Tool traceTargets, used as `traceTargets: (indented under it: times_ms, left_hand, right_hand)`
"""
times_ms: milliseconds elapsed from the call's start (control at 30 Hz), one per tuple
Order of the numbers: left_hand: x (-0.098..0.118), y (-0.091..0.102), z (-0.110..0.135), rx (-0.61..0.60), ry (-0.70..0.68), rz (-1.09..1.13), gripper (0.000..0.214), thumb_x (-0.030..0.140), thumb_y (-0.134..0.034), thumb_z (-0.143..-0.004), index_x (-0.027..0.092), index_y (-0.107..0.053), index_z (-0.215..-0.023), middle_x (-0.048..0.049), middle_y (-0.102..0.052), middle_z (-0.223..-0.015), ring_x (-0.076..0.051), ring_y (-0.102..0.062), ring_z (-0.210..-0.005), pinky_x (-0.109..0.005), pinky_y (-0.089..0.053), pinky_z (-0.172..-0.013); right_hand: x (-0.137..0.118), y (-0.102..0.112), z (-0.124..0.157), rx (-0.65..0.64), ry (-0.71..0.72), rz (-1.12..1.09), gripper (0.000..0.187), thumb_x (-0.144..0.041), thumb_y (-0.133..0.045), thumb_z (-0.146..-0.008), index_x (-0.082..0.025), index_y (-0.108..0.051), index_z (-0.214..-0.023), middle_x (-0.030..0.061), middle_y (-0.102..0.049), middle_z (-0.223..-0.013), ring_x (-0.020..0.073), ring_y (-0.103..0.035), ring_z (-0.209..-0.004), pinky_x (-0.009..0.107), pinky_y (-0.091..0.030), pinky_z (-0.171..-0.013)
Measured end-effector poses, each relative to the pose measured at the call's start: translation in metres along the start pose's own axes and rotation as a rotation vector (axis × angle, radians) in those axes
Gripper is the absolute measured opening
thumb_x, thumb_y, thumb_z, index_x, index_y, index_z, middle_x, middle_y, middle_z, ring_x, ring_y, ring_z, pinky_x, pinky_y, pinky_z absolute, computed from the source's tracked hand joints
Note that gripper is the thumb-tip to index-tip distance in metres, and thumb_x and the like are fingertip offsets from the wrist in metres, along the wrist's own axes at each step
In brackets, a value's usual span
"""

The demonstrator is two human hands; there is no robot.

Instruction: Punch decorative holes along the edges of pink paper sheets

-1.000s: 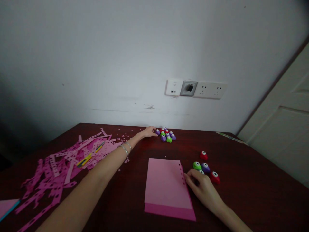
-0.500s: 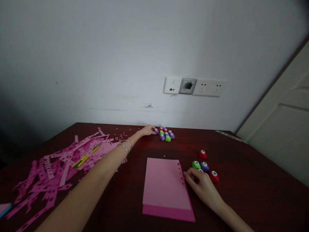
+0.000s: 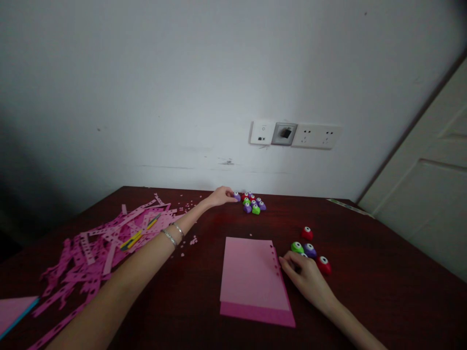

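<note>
My left hand (image 3: 222,196) reaches to the back of the table, its thumb and fingers closed on a purple craft punch (image 3: 237,196) with a round white top. Just right of it sits a cluster of small red, green and purple punches (image 3: 253,203). My right hand (image 3: 304,272) rests with curled fingers, its fingertips at the right edge of two stacked pink sheets; anything in them is hidden. The light pink sheet (image 3: 251,272) has a row of small punched shapes and lies over a darker pink sheet (image 3: 257,313). Beyond the right hand stand a green punch (image 3: 297,247) and a purple one (image 3: 310,250).
Punched pink paper strips (image 3: 98,243) and small scraps cover the left side, with a yellow cutter (image 3: 132,239) on top. A blue-edged pad (image 3: 16,311) lies at front left. Two red punches (image 3: 307,233) stand at right. Behind is a wall with sockets (image 3: 316,136).
The purple punch in my left hand has shifted slightly left, away from the cluster. My right hand stays by the sheets. The view has turned a little left.
</note>
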State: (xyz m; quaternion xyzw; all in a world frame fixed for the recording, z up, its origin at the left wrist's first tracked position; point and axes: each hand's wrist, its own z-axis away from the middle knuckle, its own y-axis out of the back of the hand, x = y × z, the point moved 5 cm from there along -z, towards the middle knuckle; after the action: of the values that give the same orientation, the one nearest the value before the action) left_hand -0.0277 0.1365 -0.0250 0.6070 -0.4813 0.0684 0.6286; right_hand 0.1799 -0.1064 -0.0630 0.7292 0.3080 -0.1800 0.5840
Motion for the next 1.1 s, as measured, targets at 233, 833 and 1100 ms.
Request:
traceTargets:
  times_ms: [233,833,1100]
  left_hand:
    - [0.058,0.01,0.06,-0.008,-0.111,0.079,0.035,0.044,-0.066,-0.065,0.013,-0.061,-0.082,-0.0008,-0.057,-0.07,-0.012,-0.049,-0.063,-0.023,-0.037,-0.058]
    - [0.11,-0.021,0.129,-0.163,-0.25,0.005,0.028,0.041,-0.067,-0.067,0.018,-0.06,-0.08,0.0,-0.055,-0.079,-0.013,-0.051,-0.075,-0.025,-0.039,-0.067]
    - [0.136,-0.041,0.147,-0.288,-0.292,0.043,0.031,0.044,-0.067,-0.068,0.019,-0.061,-0.085,-0.0009,-0.054,-0.084,-0.013,-0.052,-0.076,-0.026,-0.04,-0.069]
  right_hand:
    - [-0.001,0.001,0.002,0.015,0.03,0.009,0.029,-0.029,-0.041,-0.085,-0.019,-0.047,-0.059,-0.0016,-0.047,-0.054,0.0129,-0.041,-0.051,0.024,-0.032,-0.048]
    - [-0.014,0.014,0.002,0.025,0.032,-0.107,0.026,-0.033,-0.045,-0.086,-0.016,-0.058,-0.072,0.0005,-0.054,-0.064,0.0137,-0.048,-0.059,0.025,-0.039,-0.055]
    - [-0.056,0.022,0.012,-0.034,0.094,-0.247,0.022,-0.033,-0.054,-0.082,-0.021,-0.06,-0.099,0.0056,-0.058,-0.094,0.0142,-0.054,-0.071,0.024,-0.044,-0.054]
